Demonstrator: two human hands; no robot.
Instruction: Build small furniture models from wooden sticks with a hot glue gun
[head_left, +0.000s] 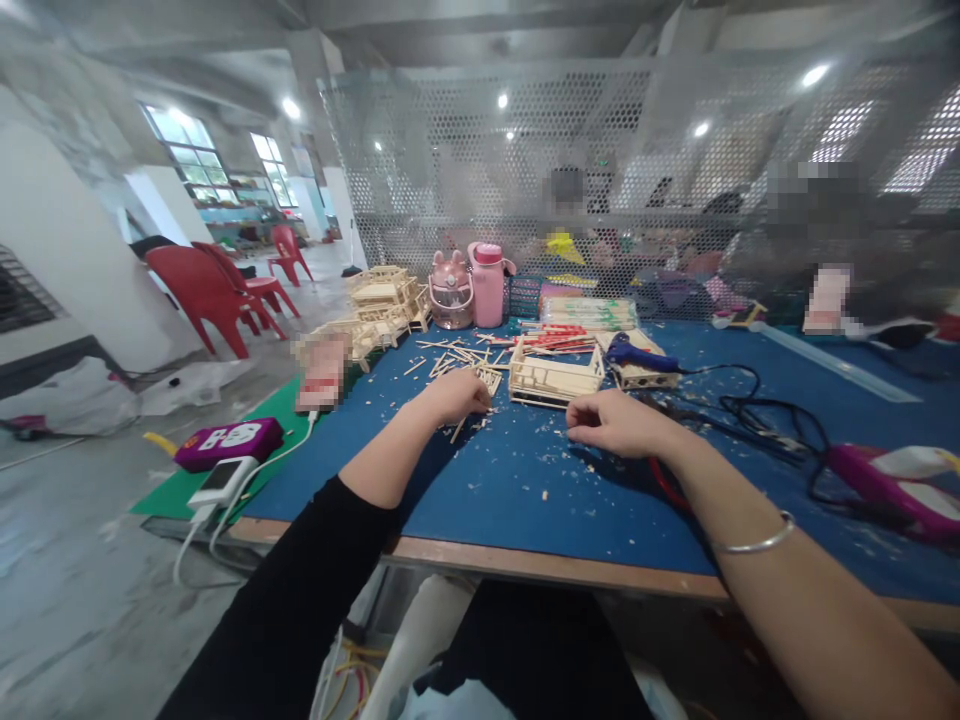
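Observation:
My left hand is low over the blue mat, fingers bent down and pressed together at the near edge of a pile of thin wooden sticks. Whatever is at its fingertips is too small to make out. A small wooden frame with railings stands between and just beyond my hands. Close to its right front corner is my right hand, fingers curled in and thumb near them; any content is hidden. A blue glue gun rests beyond that hand on another wooden piece.
Finished-looking wooden models are stacked at the back left, beside a pink bottle. Red-and-white sticks lie behind the frame. Black cables cross the right side. A purple power strip sits on the left, and a perforated screen stands behind.

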